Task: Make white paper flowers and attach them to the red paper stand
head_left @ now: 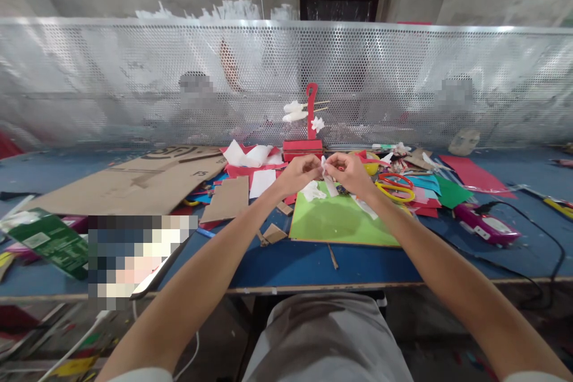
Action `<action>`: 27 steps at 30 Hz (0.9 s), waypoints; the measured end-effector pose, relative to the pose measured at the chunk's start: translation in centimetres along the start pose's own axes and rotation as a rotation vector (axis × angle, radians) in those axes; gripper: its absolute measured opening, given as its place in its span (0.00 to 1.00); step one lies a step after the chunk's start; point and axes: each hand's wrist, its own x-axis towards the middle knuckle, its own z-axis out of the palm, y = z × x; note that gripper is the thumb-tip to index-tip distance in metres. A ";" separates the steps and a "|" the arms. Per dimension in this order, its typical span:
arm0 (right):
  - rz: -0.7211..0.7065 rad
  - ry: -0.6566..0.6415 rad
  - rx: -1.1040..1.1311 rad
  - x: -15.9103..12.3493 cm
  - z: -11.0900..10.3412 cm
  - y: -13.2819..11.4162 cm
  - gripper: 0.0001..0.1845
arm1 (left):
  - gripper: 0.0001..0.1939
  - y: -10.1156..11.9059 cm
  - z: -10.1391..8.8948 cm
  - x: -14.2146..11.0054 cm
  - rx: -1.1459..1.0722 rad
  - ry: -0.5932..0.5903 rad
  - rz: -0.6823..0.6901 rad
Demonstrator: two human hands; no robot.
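Both of my hands meet over the back of a lime-green sheet (340, 221). My left hand (304, 172) and my right hand (347, 171) pinch a small strip of white paper (329, 184) between their fingertips, its lower end hanging down. A crumpled white paper piece (313, 191) lies on the green sheet just below my left hand. Behind my hands stands a red upright (312, 110) with a hooked top on a red box base (302, 148). White paper shapes (295, 113) on thin sticks are attached to it, with a white star-like one lower down.
Brown cardboard (134, 182) covers the left of the blue table (277, 265). Scissors with orange and yellow handles (396, 190) lie right of my hands. Farther right sits a purple corded device (486, 225). A perforated metal screen (380, 77) runs behind the table. A green box (47, 242) lies left.
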 end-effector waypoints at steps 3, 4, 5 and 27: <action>0.027 0.000 0.036 0.0 0.1 0.0 0.10 | 0.05 0.1 0.0 0.0 0.003 0.014 -0.015; 0.034 0.001 0.045 0.0 0.1 0.0 0.10 | 0.05 0.1 0.0 0.0 -0.003 0.016 -0.023; 0.037 0.004 0.053 0.0 0.0 0.0 0.09 | 0.05 0.1 0.0 0.1 -0.010 0.020 -0.031; 0.159 0.014 0.109 0.3 -0.9 -0.1 0.08 | 0.07 -1.0 -1.0 0.6 -0.543 0.299 -0.373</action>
